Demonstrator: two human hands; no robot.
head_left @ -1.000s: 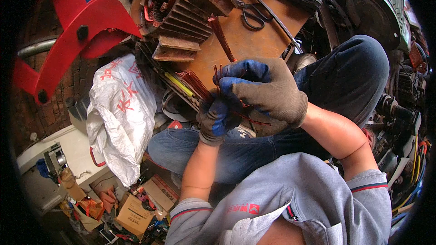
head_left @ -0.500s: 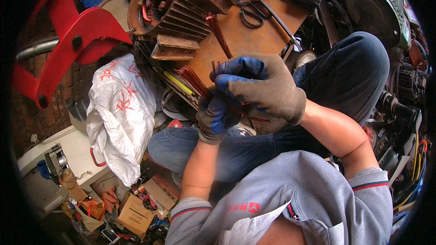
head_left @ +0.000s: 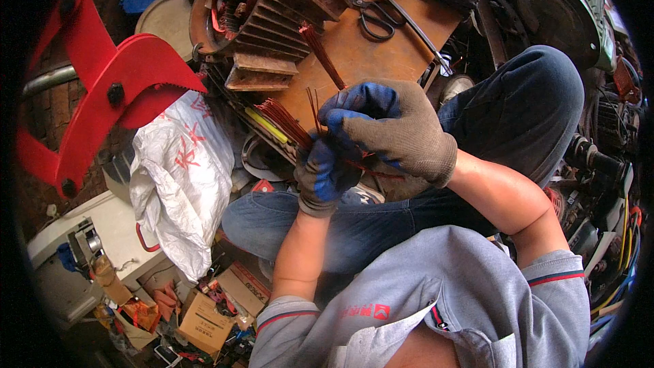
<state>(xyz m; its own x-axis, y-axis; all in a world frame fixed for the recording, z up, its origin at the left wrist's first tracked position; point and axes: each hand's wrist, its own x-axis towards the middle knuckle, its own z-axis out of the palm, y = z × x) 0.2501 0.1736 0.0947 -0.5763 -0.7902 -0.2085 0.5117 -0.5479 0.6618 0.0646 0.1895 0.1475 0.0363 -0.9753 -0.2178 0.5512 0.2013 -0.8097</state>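
Note:
Both my hands wear grey-brown knit gloves with blue palms. My left hand (head_left: 323, 174) is closed around the lower part of a bundle of thin reddish copper wires (head_left: 286, 123), whose cut ends fan out up and to the left. Just above it, my right hand (head_left: 395, 126) has its fingers curled together on copper wires. A second wire bundle (head_left: 323, 56) sticks up beyond these fingers, and a few thin strands stand between the two bundles. Reddish wire also shows below the right hand. The gloves hide where the wires meet.
Ahead is a rust-brown board (head_left: 381, 61) with black-handled scissors (head_left: 377, 25) and a long dark rod (head_left: 409, 20). A finned motor housing (head_left: 272, 27) with windings stands at its left. Leftward are a red toothed metal piece (head_left: 139, 71), a white sack (head_left: 180, 191) and a carton (head_left: 204, 320).
My right hand has shifted slightly left, and the upper wire bundle has tilted left with it. My left hand stays nearly in place. The red toothed piece appears lower, overlapping more of the white sack.

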